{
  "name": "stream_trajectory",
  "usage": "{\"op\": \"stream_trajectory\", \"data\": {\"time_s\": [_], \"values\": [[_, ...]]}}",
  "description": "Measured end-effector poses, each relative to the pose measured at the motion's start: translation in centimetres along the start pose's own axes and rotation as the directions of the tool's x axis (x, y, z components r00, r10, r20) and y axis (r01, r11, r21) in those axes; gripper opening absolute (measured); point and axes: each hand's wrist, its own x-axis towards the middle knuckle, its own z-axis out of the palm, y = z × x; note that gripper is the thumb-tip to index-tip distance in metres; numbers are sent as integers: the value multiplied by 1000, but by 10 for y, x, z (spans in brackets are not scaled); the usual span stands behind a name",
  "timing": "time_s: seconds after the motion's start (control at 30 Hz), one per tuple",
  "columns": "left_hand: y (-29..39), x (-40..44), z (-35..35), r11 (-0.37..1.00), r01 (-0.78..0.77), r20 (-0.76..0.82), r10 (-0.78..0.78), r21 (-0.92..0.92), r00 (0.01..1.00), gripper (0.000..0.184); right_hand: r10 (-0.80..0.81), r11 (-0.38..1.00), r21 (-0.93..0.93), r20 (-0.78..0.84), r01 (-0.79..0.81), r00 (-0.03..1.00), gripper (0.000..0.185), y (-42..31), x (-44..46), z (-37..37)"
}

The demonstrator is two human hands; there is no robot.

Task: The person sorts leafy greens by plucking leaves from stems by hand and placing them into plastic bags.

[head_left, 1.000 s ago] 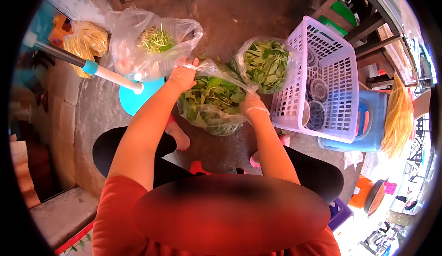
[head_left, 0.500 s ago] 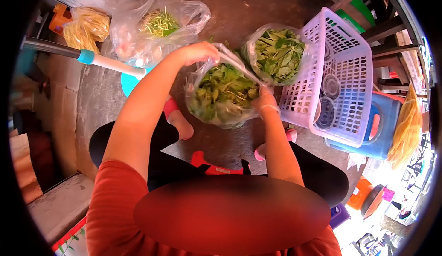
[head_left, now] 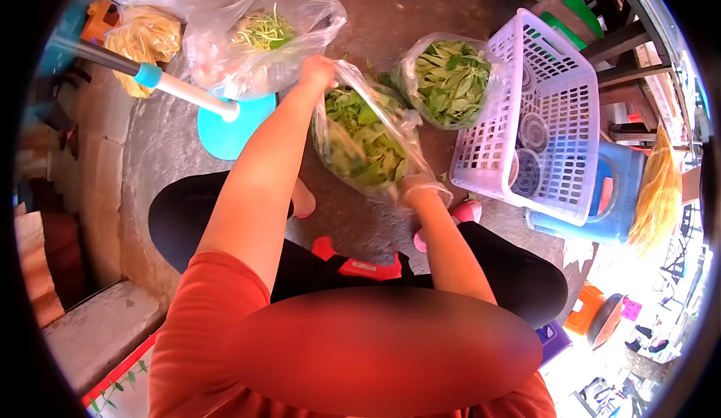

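Observation:
A clear plastic bag (head_left: 366,147) of green leaves hangs tilted between my hands, low over the floor. My left hand (head_left: 319,72) is closed on the bag's far rim and pulls the plastic up. At the near right end of the bag, my right hand (head_left: 415,187) grips the plastic, which covers part of the wrist; its fingertips are partly hidden. Just beyond, to the right, sits a second clear bag packed with green leaves (head_left: 453,80), apart from both hands.
A white-lilac plastic basket (head_left: 518,117) with round lids inside stands at right, beside a blue plastic stool (head_left: 623,215). At left are a round turquoise base with a pole (head_left: 225,136) and a bag of thin green stems (head_left: 264,31). Pink footwear (head_left: 467,211) shows below.
My left hand has moved slightly up and left, my right hand down and left. The leaf bag now hangs more steeply, its rim stretched out between them, and sits apart from the second bag.

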Motion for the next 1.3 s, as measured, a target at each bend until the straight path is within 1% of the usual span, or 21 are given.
{"op": "stream_trajectory", "data": {"time_s": [0.03,0.07,0.17,0.3,0.33,0.43,0.5,0.53,0.57,0.63,0.67,0.7,0.77,0.83,0.9,0.97,1.03,1.1,1.17,1.23,1.3], "values": [[3,-8,-6,976,-98,-11,102,193,995,12,-27,1000,7,-24,27,999,40,3,1,6],[4,-11,-12,818,-274,2,316,505,949,26,-54,998,13,-49,55,997,39,6,2,11],[33,-61,-13,660,-421,30,517,622,856,30,-165,982,-71,106,173,981,35,-8,9,-27],[60,-106,-8,440,-514,219,563,736,797,29,-361,932,19,72,361,930,36,-25,8,-63],[58,-115,-2,434,-576,165,682,693,712,21,-370,929,44,72,368,926,37,-29,4,-76],[34,-146,13,595,-618,285,561,514,777,11,-369,919,134,-42,371,929,32,-34,-6,-93],[14,-179,19,521,-538,509,213,663,834,16,-304,932,182,-85,315,949,31,-38,-7,-99],[11,-196,19,500,-530,606,13,685,795,19,-317,938,106,-122,330,941,31,-41,0,-96],[-2,-210,19,598,-491,662,-92,634,744,21,-285,947,97,-174,305,942,32,-45,-1,-89],[-27,-234,28,614,-561,762,-106,555,639,23,-224,964,78,-280,254,933,32,-60,-15,-74],[-31,-244,30,623,-576,777,-82,529,624,22,-94,988,103,-171,113,981,37,-73,-44,-88],[-32,-249,31,631,-590,789,-57,503,611,21,-142,984,67,-247,163,958,41,-72,-48,-76],[-39,-243,32,644,-530,662,49,551,748,21,-280,958,-175,-410,226,868,37,-63,2,-12],[-31,-235,23,669,-511,535,197,539,822,20,-295,955,-162,-410,249,863,32,-65,11,-10],[-38,-219,17,836,-324,293,207,442,934,21,-321,942,-55,-429,331,844,30,-71,-3,-30],[-21,-208,9,970,219,278,-240,107,930,23,-342,880,141,-477,454,810,29,-72,-32,-65],[-12,-204,4,822,486,350,-380,-298,856,22,-200,789,426,-505,444,840,31,-71,-32,-71],[6,-212,4,745,472,357,-329,-471,874,22,-104,604,684,-440,408,892,32,-72,-59,-96],[27,-224,8,718,435,318,-303,-543,898,23,-119,421,788,-442,449,889,32,-63,-61,-80],[29,-221,10,707,433,373,-252,-559,893,21,-156,389,816,-399,427,904,26,-56,-75,-71],[31,-221,11,684,449,419,-225,-575,880,19,-107,146,941,-293,306,950,23,-51,-84,-64]]}}
